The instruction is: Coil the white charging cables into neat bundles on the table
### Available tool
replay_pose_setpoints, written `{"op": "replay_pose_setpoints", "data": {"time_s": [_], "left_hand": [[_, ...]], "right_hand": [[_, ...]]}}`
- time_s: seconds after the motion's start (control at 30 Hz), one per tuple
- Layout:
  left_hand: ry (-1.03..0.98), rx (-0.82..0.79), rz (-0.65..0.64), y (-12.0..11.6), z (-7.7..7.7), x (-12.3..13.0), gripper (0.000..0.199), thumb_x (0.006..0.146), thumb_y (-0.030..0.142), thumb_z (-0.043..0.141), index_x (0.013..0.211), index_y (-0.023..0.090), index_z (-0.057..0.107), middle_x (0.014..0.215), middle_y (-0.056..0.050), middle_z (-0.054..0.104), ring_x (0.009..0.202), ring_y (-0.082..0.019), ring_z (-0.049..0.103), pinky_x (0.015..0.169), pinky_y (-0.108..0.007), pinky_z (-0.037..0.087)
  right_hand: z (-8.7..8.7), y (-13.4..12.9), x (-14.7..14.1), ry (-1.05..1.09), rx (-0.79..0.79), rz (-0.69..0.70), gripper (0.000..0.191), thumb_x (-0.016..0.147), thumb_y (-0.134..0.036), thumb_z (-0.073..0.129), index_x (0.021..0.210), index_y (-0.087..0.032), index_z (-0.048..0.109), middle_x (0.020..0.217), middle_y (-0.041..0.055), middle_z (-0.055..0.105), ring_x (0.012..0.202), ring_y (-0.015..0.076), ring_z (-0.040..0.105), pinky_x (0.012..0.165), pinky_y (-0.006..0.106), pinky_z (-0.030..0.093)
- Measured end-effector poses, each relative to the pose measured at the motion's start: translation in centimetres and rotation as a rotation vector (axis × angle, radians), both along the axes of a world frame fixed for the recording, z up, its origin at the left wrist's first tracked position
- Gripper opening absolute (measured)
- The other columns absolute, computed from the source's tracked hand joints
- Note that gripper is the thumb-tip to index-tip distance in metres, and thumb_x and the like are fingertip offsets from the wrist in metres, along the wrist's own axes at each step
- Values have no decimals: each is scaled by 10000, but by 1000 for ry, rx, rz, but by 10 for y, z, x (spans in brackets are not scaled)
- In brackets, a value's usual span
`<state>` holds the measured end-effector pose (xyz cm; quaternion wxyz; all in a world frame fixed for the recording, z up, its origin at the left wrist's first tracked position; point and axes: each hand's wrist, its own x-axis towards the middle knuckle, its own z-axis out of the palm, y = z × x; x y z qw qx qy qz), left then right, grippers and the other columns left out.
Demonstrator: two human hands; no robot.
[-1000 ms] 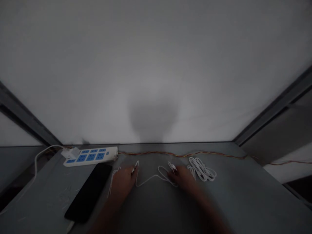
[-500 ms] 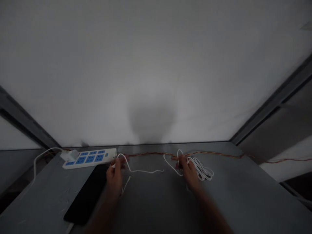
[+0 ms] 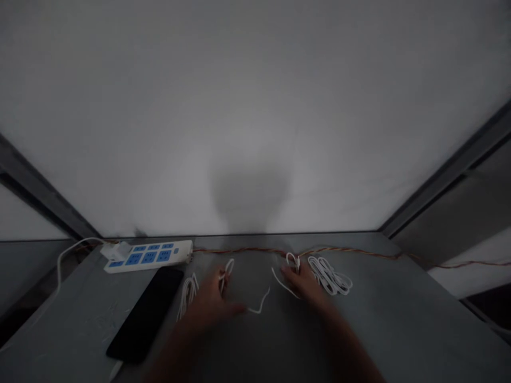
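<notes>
My left hand [image 3: 209, 302] is pinched around a thin white cable, a small loop of which [image 3: 227, 271] stands above the fingers. My right hand [image 3: 304, 284] grips a small loop of the same kind of cable [image 3: 293, 261] at its fingertips. A slack white length [image 3: 259, 307] curves beside my left hand, and another stretch [image 3: 283, 283] runs into my right. A bundled white cable [image 3: 329, 276] lies just right of my right hand. A smaller white coil [image 3: 187, 295] rests just left of my left hand.
A white power strip [image 3: 147, 257] with blue sockets and a plugged-in charger sits at the far left. Below it lies a black smartphone [image 3: 144, 314]. A twisted red-and-yellow wire [image 3: 295, 251] runs along the far table edge. A pale wall rises behind.
Both hands have come down toward the tabletop from their raised position half a second ago. My left hand has moved right, away from the power strip, and the cable loops now sit tighter in my fingers.
</notes>
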<state>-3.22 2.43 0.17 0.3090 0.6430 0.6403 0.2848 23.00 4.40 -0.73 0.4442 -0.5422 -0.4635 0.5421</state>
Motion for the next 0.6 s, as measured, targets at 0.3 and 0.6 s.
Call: {"op": "replay_pose_setpoints", "data": {"time_s": [0.3, 0.6], "left_hand": [[297, -56, -515, -14, 0, 16, 295, 729, 356, 667, 989, 234, 599, 974, -56, 698, 906, -270, 649, 757, -328, 440], [160, 5, -434, -15, 0, 22, 153, 853, 326, 512, 884, 213, 611, 777, -22, 676, 693, -175, 612, 639, -264, 414]], "right_hand": [[6, -13, -2, -373, 28, 326, 596, 621, -280, 744, 1203, -225, 627, 634, -70, 504, 545, 114, 452, 512, 208, 351], [8, -21, -6, -635, 138, 532, 690, 656, -143, 699, 1325, -250, 571, 1178, 60, 664, 936, 228, 640, 851, 317, 485]]}}
